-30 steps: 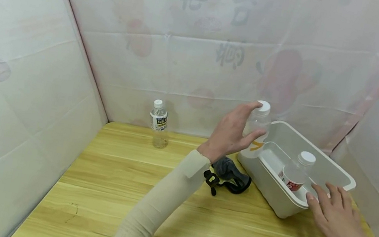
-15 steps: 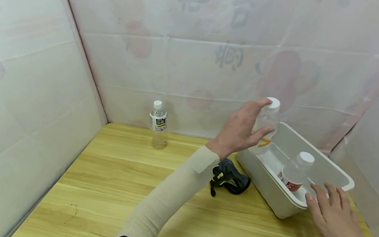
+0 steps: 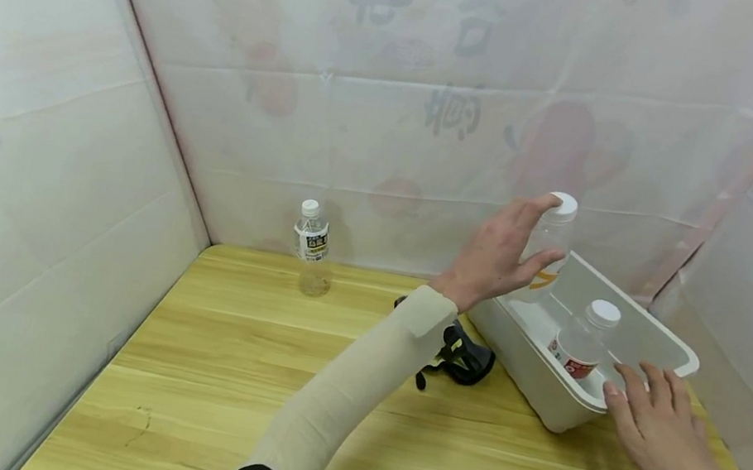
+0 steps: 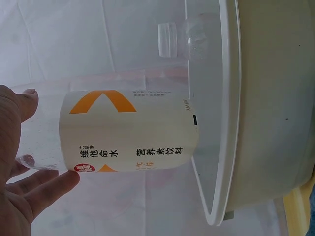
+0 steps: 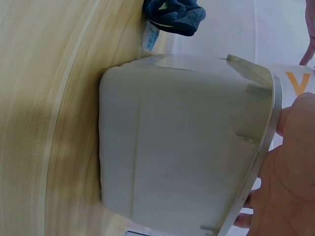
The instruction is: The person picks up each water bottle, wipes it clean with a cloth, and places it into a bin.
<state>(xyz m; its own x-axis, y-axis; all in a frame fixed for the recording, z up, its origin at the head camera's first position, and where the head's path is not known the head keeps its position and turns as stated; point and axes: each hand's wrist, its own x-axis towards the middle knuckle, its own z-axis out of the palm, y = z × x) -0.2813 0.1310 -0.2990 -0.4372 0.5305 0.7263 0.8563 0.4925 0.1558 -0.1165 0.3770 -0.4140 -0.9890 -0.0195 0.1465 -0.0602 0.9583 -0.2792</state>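
My left hand (image 3: 498, 248) grips a clear plastic bottle (image 3: 552, 245) with a white cap, holding it upright over the far left end of a light grey bin (image 3: 526, 371). The left wrist view shows its white label (image 4: 128, 130) with an orange mark and its base close to the bin's rim. A second clear bottle (image 3: 585, 339), with a white cap and a red and white label, stands inside the bin. My right hand (image 3: 667, 429) rests at the near right rim, fingers extended; in the right wrist view its fingers (image 5: 243, 220) reach over the edge.
Another clear bottle (image 3: 313, 249) with a white cap stands at the back of the wooden table (image 3: 207, 382). A dark blue-grey cloth item with a black strap (image 3: 468, 360) lies against the bin's left side. White printed sheets (image 3: 395, 129) enclose the table.
My left hand has carried the bottle to the right and slightly up, further over the bin. The right hand stays at the rim. The view has shifted slightly.
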